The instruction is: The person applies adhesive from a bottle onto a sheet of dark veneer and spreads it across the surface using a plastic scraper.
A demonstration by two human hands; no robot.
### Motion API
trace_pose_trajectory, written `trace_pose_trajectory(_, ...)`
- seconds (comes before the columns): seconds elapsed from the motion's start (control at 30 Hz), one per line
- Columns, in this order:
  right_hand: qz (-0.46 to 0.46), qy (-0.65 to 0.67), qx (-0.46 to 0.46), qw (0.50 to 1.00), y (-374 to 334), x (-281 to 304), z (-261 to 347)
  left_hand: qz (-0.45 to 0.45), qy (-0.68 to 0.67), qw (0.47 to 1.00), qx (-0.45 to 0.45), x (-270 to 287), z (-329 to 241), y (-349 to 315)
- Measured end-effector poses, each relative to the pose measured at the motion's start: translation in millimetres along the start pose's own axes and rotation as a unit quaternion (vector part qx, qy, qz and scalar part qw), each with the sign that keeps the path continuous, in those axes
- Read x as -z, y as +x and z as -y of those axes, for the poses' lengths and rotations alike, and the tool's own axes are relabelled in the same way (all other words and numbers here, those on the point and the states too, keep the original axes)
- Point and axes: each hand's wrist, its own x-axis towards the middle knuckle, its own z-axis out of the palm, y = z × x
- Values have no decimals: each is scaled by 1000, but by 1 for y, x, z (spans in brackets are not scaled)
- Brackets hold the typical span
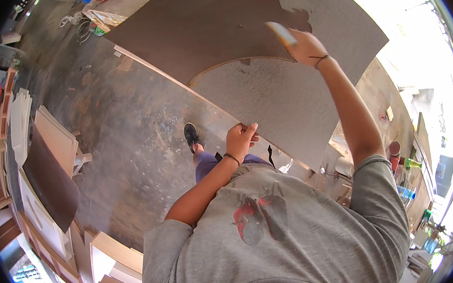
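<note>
My right hand [306, 47] reaches far out over a large board, its fingers closed round a flat white-and-yellow scraper [281, 33]. Brown coating [206, 27] covers the far left part of the board, with a ragged border on the right and a curved one toward me. Nearer me and along the right, the board's surface [292, 92] is speckled grey. The scraper is over the brown area; whether it touches the surface I cannot tell. By the board's near edge, my left hand [241, 140] is closed in front of my body; what its curled fingers hold, if anything, is hidden.
Wooden panels and a dark brown sheet [52, 178] lean at the left. Pale cabinet boxes [115, 256] stand at the lower left. At the right are a green bottle [412, 163] and a clear plastic bottle [405, 192]. My shoe [191, 135] rests on the stained concrete floor [124, 145].
</note>
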Motion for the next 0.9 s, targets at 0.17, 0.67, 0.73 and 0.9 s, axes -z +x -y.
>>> trace_pose_trajectory(0.17, 34, -108, -52, 992, 4, -39, -54, 32, 5, 999, 9, -27, 29, -5)
trace_pose_trajectory(0.67, 209, 38, 391, 896, -87, -88, 186, 22, -36, 999, -19, -50, 51, -14)
trace_pose_trajectory(0.73, 158, -32, 291, 943, -80, -45, 149, 23, -34, 999, 33, -50, 58, -8)
trace_pose_trajectory(0.9, 5, -7, 42, 999, -47, 7, -49, 38, -23, 997, 66, -53, 56, -8)
